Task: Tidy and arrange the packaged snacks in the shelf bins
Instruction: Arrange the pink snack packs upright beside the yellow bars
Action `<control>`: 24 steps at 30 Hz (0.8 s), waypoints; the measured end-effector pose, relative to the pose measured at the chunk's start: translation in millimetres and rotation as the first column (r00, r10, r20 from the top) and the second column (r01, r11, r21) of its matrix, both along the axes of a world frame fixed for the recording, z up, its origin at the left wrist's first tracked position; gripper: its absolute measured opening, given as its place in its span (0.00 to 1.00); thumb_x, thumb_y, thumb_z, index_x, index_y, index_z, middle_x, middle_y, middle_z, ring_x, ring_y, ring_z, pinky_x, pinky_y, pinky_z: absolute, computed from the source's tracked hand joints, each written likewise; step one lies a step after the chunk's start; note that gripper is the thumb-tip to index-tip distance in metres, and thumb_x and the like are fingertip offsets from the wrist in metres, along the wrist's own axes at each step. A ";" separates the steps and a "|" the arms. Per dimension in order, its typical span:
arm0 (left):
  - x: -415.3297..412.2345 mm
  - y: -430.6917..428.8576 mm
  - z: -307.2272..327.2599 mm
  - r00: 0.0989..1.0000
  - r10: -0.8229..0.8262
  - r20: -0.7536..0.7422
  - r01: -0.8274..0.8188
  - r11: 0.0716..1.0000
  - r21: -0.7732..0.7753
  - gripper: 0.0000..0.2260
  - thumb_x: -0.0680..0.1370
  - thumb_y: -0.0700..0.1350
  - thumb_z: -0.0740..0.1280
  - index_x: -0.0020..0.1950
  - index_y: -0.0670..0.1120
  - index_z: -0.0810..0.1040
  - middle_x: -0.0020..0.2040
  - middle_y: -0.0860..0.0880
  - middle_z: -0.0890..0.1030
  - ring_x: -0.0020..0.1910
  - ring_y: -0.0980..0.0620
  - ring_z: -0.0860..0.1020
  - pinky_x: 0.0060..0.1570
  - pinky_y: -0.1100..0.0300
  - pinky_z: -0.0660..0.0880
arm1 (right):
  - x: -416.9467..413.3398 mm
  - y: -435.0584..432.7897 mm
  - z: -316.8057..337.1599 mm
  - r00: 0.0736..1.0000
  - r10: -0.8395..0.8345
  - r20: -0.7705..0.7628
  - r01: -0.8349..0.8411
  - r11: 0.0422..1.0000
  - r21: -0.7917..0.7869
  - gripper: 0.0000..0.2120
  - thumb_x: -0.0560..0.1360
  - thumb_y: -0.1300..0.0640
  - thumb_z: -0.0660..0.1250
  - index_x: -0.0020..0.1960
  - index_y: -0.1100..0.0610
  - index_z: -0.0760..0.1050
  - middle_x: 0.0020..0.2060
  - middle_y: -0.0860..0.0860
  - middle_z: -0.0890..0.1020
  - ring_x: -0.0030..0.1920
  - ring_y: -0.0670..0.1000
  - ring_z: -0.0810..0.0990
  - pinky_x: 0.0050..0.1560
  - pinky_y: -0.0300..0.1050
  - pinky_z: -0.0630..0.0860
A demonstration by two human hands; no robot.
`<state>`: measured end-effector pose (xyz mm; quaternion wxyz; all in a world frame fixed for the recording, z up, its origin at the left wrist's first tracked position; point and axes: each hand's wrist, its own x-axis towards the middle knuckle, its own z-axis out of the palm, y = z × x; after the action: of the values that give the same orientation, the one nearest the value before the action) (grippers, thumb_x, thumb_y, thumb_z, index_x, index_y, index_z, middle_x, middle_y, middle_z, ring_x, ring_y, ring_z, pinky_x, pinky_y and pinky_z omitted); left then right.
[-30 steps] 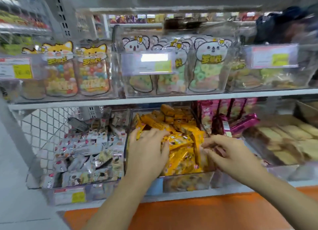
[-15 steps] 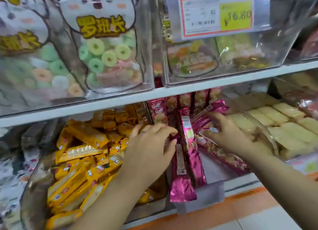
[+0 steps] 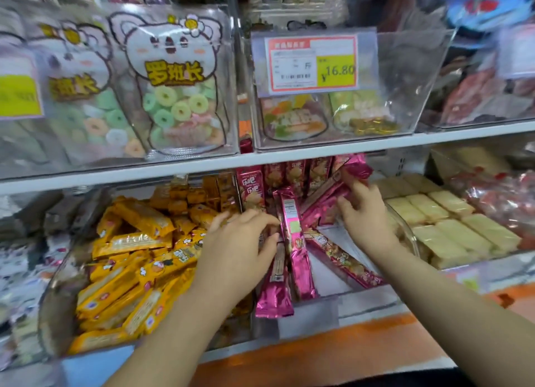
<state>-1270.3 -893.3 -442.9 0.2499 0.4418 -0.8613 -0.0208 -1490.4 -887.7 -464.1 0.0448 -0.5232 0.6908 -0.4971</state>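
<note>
Pink snack packs (image 3: 293, 242), right hand (image 3: 366, 216) gripping some, left hand (image 3: 240, 250) relaxed, touching another

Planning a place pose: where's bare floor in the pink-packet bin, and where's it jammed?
Bare wedge of bin floor between the centre pink packet and the diagonal pink packet. Packed tight: yellow packets, wafers.

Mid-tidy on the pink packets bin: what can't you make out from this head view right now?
Head view only:
- Right hand: fingertips are buried among the pink packets, so a grip cannot be confirmed.
- Left hand covers the boundary between the yellow packets and the pink ones.
- Price tag: only 16.80 reads; the small print is blurred.
- Far-left bin: motion blur hides its contents.
</note>
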 end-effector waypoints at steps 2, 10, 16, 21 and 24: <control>-1.4 9.9 2.5 1.000 0.015 -0.017 -0.015 1.000 -0.009 0.10 0.78 0.52 0.62 0.58 0.57 0.76 0.56 0.59 0.78 0.56 0.54 0.75 0.66 0.54 0.60 | 4.3 23.4 -3.0 0.999 0.029 -0.013 -0.030 0.997 -0.069 0.20 0.78 0.64 0.61 0.69 0.52 0.69 0.59 0.54 0.68 0.59 0.44 0.71 0.61 0.37 0.65; -26.2 46.0 17.5 0.938 -0.060 -0.341 0.170 0.938 0.303 0.10 0.79 0.47 0.61 0.60 0.53 0.76 0.46 0.58 0.81 0.43 0.62 0.78 0.45 0.62 0.76 | -2.3 90.5 2.1 0.884 0.138 -0.447 -0.293 0.908 -0.299 0.18 0.74 0.66 0.61 0.61 0.56 0.76 0.62 0.55 0.70 0.64 0.51 0.70 0.67 0.35 0.64; -44.2 69.7 38.7 0.697 0.247 -0.673 0.503 0.500 0.705 0.10 0.81 0.48 0.59 0.58 0.47 0.76 0.48 0.45 0.83 0.37 0.53 0.83 0.38 0.60 0.80 | -1.1 130.2 2.9 0.610 0.275 -0.743 -0.563 0.811 -0.162 0.13 0.80 0.62 0.56 0.61 0.57 0.74 0.66 0.57 0.68 0.67 0.56 0.69 0.67 0.49 0.69; -39.8 84.6 34.8 0.652 0.315 -0.690 0.610 0.322 0.724 0.12 0.75 0.47 0.67 0.57 0.46 0.77 0.46 0.45 0.84 0.42 0.49 0.83 0.47 0.53 0.80 | 3.5 144.9 3.4 0.534 0.279 -0.798 -0.610 0.781 -0.135 0.11 0.82 0.59 0.55 0.56 0.58 0.75 0.65 0.55 0.69 0.67 0.56 0.70 0.63 0.50 0.73; -33.3 87.1 30.0 0.671 0.303 -0.676 0.594 0.326 0.736 0.21 0.69 0.45 0.71 0.62 0.51 0.74 0.49 0.45 0.84 0.45 0.48 0.82 0.56 0.49 0.76 | 4.9 148.3 0.5 0.496 0.338 -0.800 -0.624 0.779 -0.058 0.08 0.79 0.62 0.57 0.54 0.54 0.72 0.65 0.53 0.72 0.69 0.53 0.68 0.58 0.48 0.77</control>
<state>-1303.6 -806.2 -412.9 0.2616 0.3621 -0.5495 -0.7060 -1485.5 -739.4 -463.6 -0.1974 -0.8529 0.3694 -0.3115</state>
